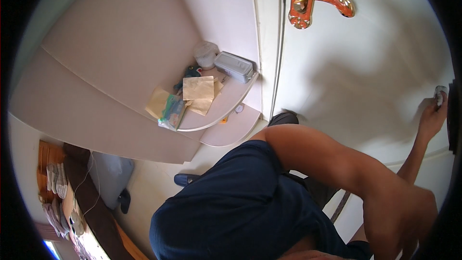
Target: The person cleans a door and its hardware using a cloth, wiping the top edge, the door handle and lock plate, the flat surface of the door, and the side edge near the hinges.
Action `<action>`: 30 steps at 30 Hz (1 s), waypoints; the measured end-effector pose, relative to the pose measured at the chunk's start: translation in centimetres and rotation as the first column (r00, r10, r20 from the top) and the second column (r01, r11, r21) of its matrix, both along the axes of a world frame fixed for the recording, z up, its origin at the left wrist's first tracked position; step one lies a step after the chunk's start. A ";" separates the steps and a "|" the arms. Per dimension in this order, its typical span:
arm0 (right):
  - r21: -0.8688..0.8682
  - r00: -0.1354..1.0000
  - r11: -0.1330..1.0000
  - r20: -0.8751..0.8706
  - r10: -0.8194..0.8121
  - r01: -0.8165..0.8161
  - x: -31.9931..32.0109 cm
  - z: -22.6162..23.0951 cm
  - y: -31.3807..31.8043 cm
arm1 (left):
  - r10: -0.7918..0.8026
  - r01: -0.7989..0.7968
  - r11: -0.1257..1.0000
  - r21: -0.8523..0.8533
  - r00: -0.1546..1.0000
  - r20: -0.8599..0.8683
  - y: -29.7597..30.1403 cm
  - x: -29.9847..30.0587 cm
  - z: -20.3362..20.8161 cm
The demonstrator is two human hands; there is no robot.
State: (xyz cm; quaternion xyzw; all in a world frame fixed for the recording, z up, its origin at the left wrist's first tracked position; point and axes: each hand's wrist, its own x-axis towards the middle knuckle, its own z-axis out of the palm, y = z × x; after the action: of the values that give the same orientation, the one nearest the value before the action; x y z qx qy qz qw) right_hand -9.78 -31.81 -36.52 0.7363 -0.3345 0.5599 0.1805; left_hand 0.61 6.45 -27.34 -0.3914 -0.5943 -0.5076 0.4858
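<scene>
At the far right, my right hand (432, 116) is closed round a small, crumpled whitish-grey wad (439, 94), possibly a cloth. It is held against the white door (375, 86), close to the door's dark right edge. My left arm (327, 159) reaches across in front of my navy shirt and bends down at the lower right. The left hand (402, 214) hangs there in shade, nearest to my right forearm. Its fingers are too dark and cut off to read. A gold and orange lever handle (332, 0) is fixed high on the door.
A rounded corner shelf (224, 110) holds a grey box (234, 66), a clear round tub (206, 55), tan papers (198, 88) and a plastic packet (172, 111). Dark slippers (186, 179) are on the floor. Folded cloths (57, 180) and a grey bag (109, 173) stand at lower left.
</scene>
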 end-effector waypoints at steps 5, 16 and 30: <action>0.011 0.978 0.984 0.107 0.178 -0.180 2.2 1.3 3.2 | 0.646 -0.673 0.739 -0.031 0.694 0.318 0.5 5.2 -2.9; -0.172 0.971 0.958 0.032 0.238 -0.229 13.3 3.3 13.9 | 0.817 -0.941 0.336 -0.046 0.267 0.511 2.5 9.9 -4.2; -0.185 0.955 0.941 0.035 0.294 -0.283 11.3 2.9 13.0 | 0.741 -0.721 -0.668 -0.185 -0.668 -0.071 9.2 17.4 0.8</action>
State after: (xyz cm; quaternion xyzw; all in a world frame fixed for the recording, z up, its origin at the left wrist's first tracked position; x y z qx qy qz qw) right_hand 1.51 -18.81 -33.61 0.7405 -0.1769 0.6305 0.1512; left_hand 18.00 15.60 -26.52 0.3856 -0.6648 0.2528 0.5877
